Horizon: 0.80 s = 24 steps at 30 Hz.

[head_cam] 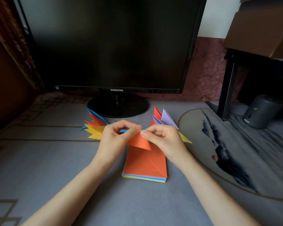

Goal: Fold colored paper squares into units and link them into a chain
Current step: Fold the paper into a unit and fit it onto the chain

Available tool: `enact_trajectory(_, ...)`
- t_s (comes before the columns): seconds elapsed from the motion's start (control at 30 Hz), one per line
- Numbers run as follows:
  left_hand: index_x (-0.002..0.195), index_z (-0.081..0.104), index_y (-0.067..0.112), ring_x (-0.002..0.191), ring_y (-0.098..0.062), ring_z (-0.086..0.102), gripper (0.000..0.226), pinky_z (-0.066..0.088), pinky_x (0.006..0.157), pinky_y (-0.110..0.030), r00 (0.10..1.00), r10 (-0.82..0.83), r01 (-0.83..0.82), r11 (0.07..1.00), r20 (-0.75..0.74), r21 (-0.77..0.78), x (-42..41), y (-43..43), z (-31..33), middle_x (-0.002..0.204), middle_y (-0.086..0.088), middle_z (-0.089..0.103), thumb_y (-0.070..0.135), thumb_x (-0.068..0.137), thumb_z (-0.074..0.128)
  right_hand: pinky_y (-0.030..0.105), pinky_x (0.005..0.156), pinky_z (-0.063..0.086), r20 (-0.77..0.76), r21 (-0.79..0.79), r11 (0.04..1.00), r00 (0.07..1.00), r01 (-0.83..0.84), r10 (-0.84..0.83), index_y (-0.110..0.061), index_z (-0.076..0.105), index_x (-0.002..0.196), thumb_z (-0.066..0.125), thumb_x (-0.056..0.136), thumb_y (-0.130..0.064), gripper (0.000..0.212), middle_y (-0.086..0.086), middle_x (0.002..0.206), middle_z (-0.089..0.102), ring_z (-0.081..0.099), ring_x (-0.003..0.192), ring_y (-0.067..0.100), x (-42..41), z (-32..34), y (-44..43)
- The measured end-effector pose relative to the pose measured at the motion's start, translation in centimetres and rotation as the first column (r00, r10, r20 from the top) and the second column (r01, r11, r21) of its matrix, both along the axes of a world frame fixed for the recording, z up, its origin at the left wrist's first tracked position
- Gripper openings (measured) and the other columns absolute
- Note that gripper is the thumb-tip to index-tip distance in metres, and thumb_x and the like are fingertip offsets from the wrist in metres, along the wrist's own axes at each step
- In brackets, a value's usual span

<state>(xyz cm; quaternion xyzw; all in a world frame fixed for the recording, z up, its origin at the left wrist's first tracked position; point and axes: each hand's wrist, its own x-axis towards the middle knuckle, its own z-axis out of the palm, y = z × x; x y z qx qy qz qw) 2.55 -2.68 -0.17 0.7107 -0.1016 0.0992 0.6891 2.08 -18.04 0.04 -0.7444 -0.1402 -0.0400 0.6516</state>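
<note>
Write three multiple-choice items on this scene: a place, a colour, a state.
1. The paper stack lies: A. on a shelf; B. on the table, below the left hand and right hand; C. in a drawer.
2. Its top sheet is: A. orange; B. purple; C. green.
3. The orange unit is: A. flat on the stack; B. pinched by both hands; C. crumpled into a ball.
Key: B, the stack sits on the table beneath both hands; A, an orange creased sheet lies uppermost; B, fingertips of both hands pinch its top.

Folded orange unit [140,141] hangs above the orange-topped paper stack [144,163].
</note>
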Motion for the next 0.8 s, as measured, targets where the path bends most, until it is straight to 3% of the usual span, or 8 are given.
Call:
enact_trajectory(0.1, 0.070, 0.070, 0.012, 0.073, -0.008, 0.064, 0.012, 0.049, 0.074, -0.028, 0.997, 0.074, -0.074, 0.997, 0.018, 0.007, 0.2, 0.0, -0.3, 0.072, 0.003, 0.071, 0.017, 0.081, 0.072, 0.013, 0.064, 0.043, -0.024, -0.011, 1.000, 1.000, -0.009, 0.008, -0.014, 0.069, 0.074, 0.067, 0.085, -0.009, 0.012, -0.006, 0.066, 0.068, 0.059, 0.062, 0.001, 0.0, 0.1, 0.0)
enact_trajectory(0.27, 0.072, 0.070, 0.010, 0.073, -0.008, 0.063, 0.014, 0.049, 0.074, -0.027, 0.994, 0.102, -0.102, 0.995, 0.026, 0.012, 0.4, 0.2, -0.2, 0.074, 0.000, 0.071, 0.018, 0.083, 0.070, 0.015, 0.061, 0.043, -0.049, -0.034, 0.999, 0.999, -0.024, 0.023, -0.013, 0.068, 0.072, 0.067, 0.085, -0.010, 0.014, -0.007, 0.061, 0.065, 0.055, 0.057, 0.003, -0.1, 0.2, -0.1)
enact_trajectory(0.4, 0.070, 0.068, 0.015, 0.071, -0.010, 0.061, 0.015, 0.051, 0.076, -0.039, 0.992, 0.123, -0.124, 0.992, -0.003, -0.013, 0.7, 0.6, -0.2, 0.070, 0.005, 0.069, 0.022, 0.083, 0.068, 0.021, 0.064, 0.046, -0.067, -0.094, 0.995, 0.997, -0.042, 0.036, -0.011, 0.068, 0.076, 0.065, 0.087, -0.013, 0.012, 0.001, 0.072, 0.073, 0.067, 0.069, 0.009, -0.2, 0.2, -0.2)
enact_trajectory(0.8, 0.067, 0.067, 0.020, 0.068, -0.006, 0.059, 0.017, 0.048, 0.073, -0.030, 0.984, 0.177, -0.177, 0.984, -0.001, 0.014, 1.0, 0.7, -0.7, 0.066, 0.010, 0.068, 0.023, 0.084, 0.069, 0.015, 0.054, 0.040, -0.083, -0.137, 0.991, 0.997, -0.008, -0.004, -0.018, 0.065, 0.072, 0.064, 0.088, -0.019, 0.016, 0.001, 0.072, 0.074, 0.066, 0.072, 0.008, -0.1, 0.1, -0.1)
